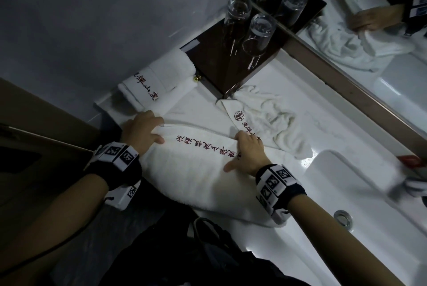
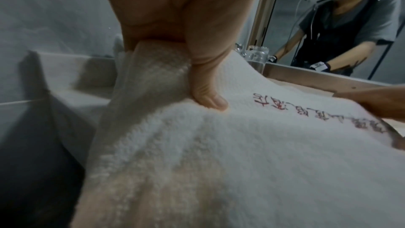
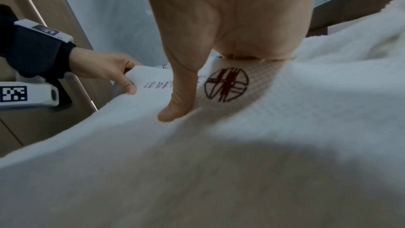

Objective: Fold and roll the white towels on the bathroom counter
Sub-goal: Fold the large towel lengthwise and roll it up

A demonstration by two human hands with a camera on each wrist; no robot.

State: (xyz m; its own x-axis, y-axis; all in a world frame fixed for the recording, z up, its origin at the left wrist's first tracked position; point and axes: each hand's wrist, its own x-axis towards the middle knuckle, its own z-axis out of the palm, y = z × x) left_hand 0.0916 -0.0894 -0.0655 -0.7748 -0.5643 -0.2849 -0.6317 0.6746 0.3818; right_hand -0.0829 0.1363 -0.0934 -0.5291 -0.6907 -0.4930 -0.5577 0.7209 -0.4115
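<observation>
Lying across the counter (image 1: 288,110), the towel (image 1: 184,170) is gripped at its far fold by the left hand (image 1: 143,132) and right hand (image 1: 248,154); uneven pulling could skew the fold onto the crumpled towel (image 1: 272,119).

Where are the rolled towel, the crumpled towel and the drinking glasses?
rolled towel (image 1: 159,77): head view, its top.
crumpled towel (image 1: 275,117): head view, its wrinkled middle.
drinking glasses (image 1: 258,33): head view, nearest glass's side.
</observation>
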